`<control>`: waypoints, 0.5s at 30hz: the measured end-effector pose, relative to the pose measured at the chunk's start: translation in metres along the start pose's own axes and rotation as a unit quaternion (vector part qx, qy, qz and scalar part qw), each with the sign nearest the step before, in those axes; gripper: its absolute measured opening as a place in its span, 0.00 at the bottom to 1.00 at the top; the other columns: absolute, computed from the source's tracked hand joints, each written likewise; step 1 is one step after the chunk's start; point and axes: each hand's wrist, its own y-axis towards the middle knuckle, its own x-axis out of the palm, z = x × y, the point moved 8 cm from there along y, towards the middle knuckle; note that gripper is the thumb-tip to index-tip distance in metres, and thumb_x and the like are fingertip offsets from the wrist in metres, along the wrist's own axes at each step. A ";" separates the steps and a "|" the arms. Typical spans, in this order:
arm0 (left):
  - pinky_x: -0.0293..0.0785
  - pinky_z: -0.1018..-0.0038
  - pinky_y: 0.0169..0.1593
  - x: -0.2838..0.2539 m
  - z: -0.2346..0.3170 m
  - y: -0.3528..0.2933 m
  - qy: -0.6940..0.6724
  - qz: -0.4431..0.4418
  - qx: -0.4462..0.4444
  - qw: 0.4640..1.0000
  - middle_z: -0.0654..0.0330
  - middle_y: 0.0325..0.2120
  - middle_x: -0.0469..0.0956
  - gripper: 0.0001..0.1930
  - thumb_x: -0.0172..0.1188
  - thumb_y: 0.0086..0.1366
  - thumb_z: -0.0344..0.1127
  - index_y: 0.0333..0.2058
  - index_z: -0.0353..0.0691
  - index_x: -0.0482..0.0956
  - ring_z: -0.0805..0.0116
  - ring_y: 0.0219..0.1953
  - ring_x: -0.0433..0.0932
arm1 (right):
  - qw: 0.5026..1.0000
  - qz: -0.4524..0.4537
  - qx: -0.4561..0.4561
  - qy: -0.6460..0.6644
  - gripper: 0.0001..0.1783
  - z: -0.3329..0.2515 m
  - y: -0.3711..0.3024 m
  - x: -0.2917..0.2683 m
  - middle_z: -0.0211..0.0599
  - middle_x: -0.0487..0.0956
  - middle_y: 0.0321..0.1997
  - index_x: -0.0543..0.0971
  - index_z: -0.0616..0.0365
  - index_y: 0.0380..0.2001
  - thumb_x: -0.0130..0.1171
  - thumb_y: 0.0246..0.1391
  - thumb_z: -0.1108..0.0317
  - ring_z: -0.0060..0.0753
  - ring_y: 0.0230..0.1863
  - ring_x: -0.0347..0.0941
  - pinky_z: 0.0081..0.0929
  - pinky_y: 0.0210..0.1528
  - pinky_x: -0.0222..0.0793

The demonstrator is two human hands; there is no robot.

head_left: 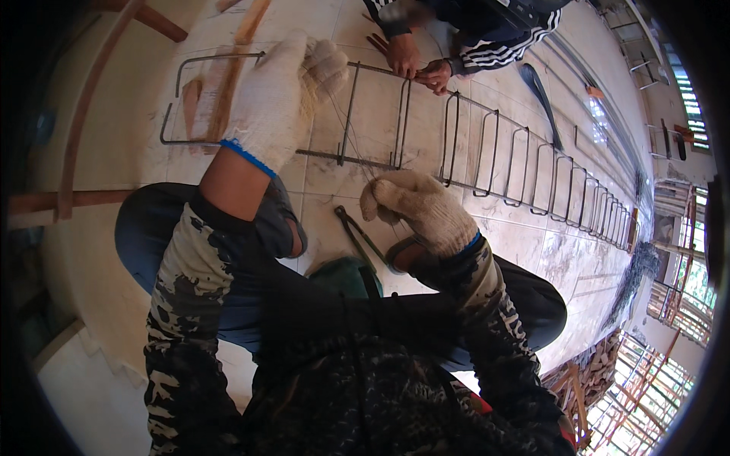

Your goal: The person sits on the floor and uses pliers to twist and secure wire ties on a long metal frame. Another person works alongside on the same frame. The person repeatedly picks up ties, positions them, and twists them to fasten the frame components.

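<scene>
Thin tie wire (343, 124) stretches between my two hands, which both wear off-white knit gloves. My left hand (283, 85) is closed on its upper end, above the near-left end of a long steel rebar cage (348, 114). Lower down, my right hand (420, 211) pinches the other end, just on my side of the cage's lower bar. Between my feet, beside the right hand, lie pincers (360, 237) with long dark handles, resting against a dark green object (340, 277) partly hidden by my legs.
Across the cage, a co-worker's hands (418, 68) touch its far bar. A dark strap-like thing (541, 102) and long rods (589, 80) lie beyond. Wooden pieces (228, 83) sit under the cage's left end. A wooden frame (76, 137) stands left; wire bundles (635, 277) lie far right.
</scene>
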 end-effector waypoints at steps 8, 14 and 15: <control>0.67 0.75 0.34 0.015 0.000 -0.001 -0.230 -0.282 -0.078 0.928 0.70 0.30 0.64 0.12 0.46 0.86 0.40 0.44 0.44 0.76 0.78 0.28 0.64 | 0.996 0.088 -0.035 -0.001 0.17 0.009 0.006 0.012 0.32 0.82 0.34 0.84 0.63 0.43 0.57 0.78 0.59 0.31 0.40 0.77 0.32 0.49 0.74; 0.66 0.74 0.35 0.005 0.000 0.010 -0.216 -0.198 -0.043 0.955 0.69 0.31 0.67 0.16 0.45 0.87 0.49 0.50 0.45 0.77 0.76 0.29 0.65 | 0.936 0.231 -0.212 -0.161 0.15 -0.001 0.004 0.021 0.42 0.81 0.36 0.82 0.63 0.44 0.54 0.78 0.62 0.42 0.37 0.78 0.37 0.42 0.74; 0.67 0.74 0.36 0.015 -0.002 0.009 -0.227 -0.162 -0.042 0.959 0.69 0.32 0.71 0.17 0.47 0.86 0.51 0.53 0.47 0.78 0.75 0.30 0.67 | 0.931 0.249 -0.211 -0.161 0.13 -0.006 0.003 0.017 0.49 0.85 0.38 0.82 0.62 0.44 0.55 0.77 0.64 0.52 0.40 0.84 0.42 0.45 0.78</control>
